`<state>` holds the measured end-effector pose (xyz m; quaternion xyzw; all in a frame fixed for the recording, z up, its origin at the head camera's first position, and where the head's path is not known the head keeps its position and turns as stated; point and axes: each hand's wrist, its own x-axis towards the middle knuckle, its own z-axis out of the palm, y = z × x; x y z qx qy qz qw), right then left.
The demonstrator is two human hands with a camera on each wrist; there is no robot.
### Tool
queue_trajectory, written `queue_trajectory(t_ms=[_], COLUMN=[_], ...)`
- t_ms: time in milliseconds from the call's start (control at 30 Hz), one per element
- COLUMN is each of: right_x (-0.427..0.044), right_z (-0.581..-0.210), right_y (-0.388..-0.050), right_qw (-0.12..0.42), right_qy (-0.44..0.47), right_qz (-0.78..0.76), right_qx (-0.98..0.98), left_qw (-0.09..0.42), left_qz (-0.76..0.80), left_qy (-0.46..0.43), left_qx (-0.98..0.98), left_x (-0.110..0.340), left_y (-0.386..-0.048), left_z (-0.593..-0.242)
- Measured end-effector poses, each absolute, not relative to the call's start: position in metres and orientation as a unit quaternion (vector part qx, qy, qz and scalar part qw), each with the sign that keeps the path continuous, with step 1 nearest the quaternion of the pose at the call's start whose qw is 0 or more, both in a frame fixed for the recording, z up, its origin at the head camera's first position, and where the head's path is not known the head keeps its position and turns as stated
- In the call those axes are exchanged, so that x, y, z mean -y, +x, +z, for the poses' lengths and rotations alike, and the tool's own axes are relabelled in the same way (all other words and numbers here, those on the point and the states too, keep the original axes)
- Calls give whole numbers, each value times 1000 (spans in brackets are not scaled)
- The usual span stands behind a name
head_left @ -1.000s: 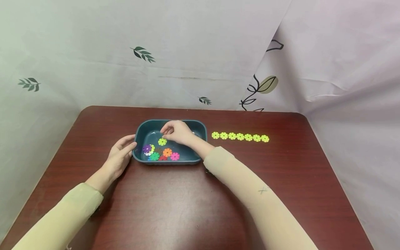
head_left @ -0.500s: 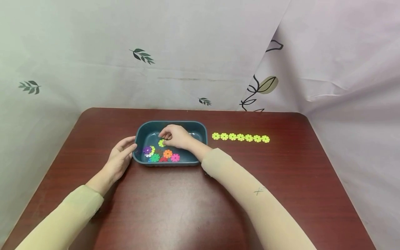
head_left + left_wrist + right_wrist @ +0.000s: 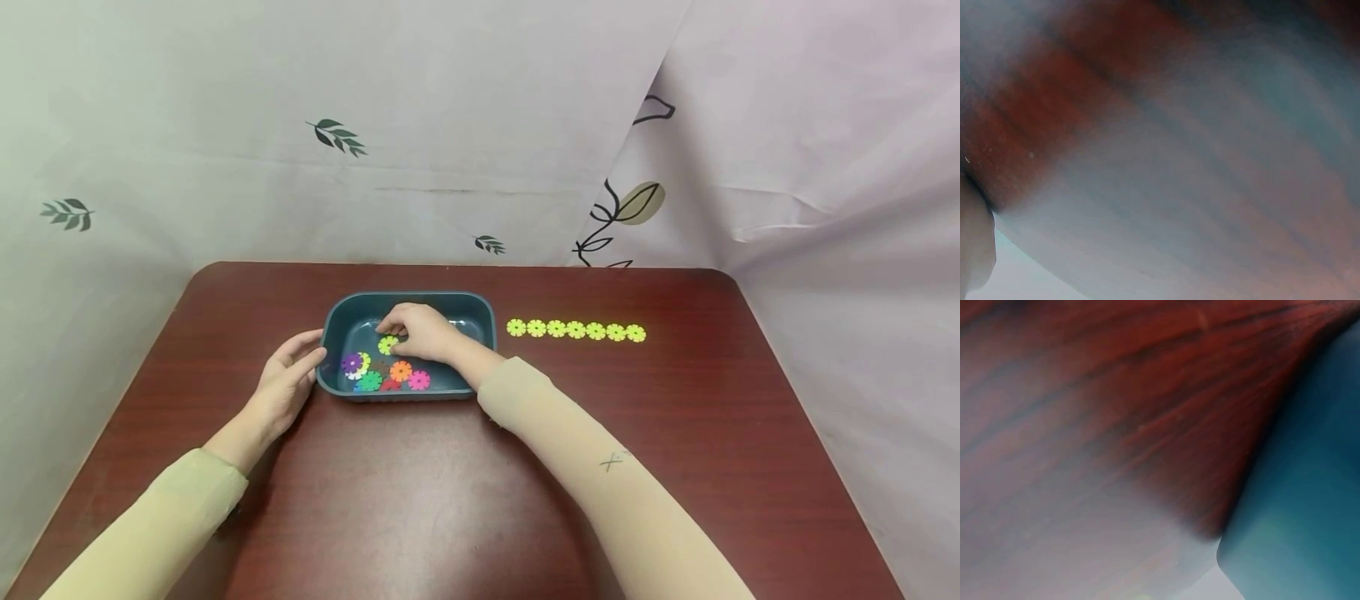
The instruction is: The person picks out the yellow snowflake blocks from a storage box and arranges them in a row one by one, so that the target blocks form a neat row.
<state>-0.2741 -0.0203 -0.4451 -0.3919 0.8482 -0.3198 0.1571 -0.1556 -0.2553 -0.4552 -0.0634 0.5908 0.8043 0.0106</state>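
Observation:
A dark teal basin (image 3: 408, 395) stands on the table in the head view, holding several snowflake-shaped plastic discs. Against its left end rests my left hand (image 3: 281, 387), thumb and fingers extended to the rim. My right hand (image 3: 427, 333) reaches into the basin from the right, its fingers bent around a yellow-green snowflake disc (image 3: 387, 345). The thumb tip is by the disc's right edge, with a gap to the index finger; I see no firm pinch. Purple (image 3: 352, 364), green, orange (image 3: 401, 371) and pink (image 3: 418, 380) discs lie nearer the basin's front wall.
Right of the basin, a straight row of several yellow-green discs (image 3: 576, 330) lies on the brown table (image 3: 420, 492). A pale leaf-printed cloth (image 3: 420, 150) hangs behind. The left wrist view is mostly blur; the right wrist view has the basin's outer wall (image 3: 1304, 506).
My right hand has lowered slightly toward the yellow-green disc and its fingers have spread around it. The disc stays in place. My left hand keeps its place at the basin's left end.

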Motion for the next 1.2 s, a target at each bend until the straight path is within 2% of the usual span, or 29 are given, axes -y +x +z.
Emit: queue_trajectory(t_ms=[1200], right_x=[23], right_z=[-445], right_y=[-272], right_qw=[144], right_qy=[-421], right_qz=[-248], right_qx=[-860], left_qw=[5], left_qz=[808], left_qy=[-60], left_qx=[-586], left_x=[257], left_y=[-157], left_z=[-459])
